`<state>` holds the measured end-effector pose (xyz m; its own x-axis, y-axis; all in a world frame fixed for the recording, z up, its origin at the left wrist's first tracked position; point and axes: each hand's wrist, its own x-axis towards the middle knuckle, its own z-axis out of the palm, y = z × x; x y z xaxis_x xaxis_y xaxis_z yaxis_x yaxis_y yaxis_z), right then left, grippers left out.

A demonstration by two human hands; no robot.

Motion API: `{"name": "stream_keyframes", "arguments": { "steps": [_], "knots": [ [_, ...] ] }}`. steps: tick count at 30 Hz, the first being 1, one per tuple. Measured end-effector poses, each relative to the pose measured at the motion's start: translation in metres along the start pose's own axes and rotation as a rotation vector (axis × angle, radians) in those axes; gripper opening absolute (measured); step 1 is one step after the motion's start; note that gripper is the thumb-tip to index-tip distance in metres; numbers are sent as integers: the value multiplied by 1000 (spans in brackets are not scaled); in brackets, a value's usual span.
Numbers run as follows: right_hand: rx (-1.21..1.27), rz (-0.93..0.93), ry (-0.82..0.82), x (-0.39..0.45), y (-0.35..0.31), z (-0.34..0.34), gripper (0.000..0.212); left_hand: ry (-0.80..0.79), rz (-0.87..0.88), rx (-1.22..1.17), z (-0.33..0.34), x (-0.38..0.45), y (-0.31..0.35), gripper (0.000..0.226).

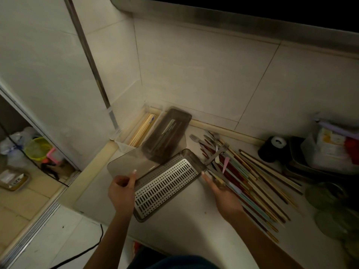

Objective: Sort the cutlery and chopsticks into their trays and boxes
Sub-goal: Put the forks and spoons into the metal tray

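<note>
Holding the smoky lid (pixel 124 164) of the near box by its edge, my left hand (pixel 121 191) has thumb and curled fingers pinched on it; the lid hangs swung out to the left, leaving the perforated tray (pixel 167 188) inside the near box (pixel 196 158) bare, nothing yet laid in it; my right hand (pixel 223 193) lies at the tray's right end with fingers stretched toward the loose pile, touching a piece of cutlery there, though blur keeps me from telling whether it grips it; item in hand, by my judgement: first piece for this tray; next move calls for lifting one fork (pixel 215 155) or knife clear of the tangle and laying it lengthwise on the slots while the lid is kept open; loose chopsticks (pixel 258 193), mixed colours, fanned across the counter (pixel 184 226) to the right, forks and spoons heaped at their far end; beyond the tray, a second dark box (pixel 167 133) already holding some long dark pieces, and beside it in the corner a clear box of pale chopsticks (pixel 142 130); counter pale, dim light; tiled wall (pixel 204 70) behind; black roll, tubs and glass lids far right; floor with cable lower left.
</note>
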<state>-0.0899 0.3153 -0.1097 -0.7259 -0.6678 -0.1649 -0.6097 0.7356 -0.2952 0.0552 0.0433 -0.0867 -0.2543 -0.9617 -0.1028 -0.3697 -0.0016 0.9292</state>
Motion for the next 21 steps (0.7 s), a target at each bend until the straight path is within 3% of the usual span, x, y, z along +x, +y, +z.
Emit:
{"name": "stream_keyframes", "arguments": {
  "steps": [2, 5, 7, 9, 12, 14, 18, 21],
  "knots": [
    [5, 62, 1, -1, 8, 0, 49, -15, -4, -4, -1, 1, 0, 27],
    [-129, 280, 85, 1, 15, -5, 57, -45, 1, 4, -1, 3, 0, 27],
    [-164, 296, 92, 3, 16, -12, 59, -56, 5, 8, -1, 4, -1, 27],
    [-98, 319, 71, 7, 19, -16, 46, -62, 14, 24, 0, 6, -2, 27],
    [114, 360, 253, 7, 25, -28, 24, -76, 9, 36, 0, 9, 0, 28],
    [106, 372, 341, 11, 30, -37, 27, -82, 14, 38, 0, 10, 1, 30],
    [57, 340, 215, 26, 41, -50, 47, -95, 16, 52, 2, 11, 4, 29],
    [-44, 289, 168, 35, 39, -50, 38, -111, 11, 51, 5, 13, 2, 27]
  ]
}}
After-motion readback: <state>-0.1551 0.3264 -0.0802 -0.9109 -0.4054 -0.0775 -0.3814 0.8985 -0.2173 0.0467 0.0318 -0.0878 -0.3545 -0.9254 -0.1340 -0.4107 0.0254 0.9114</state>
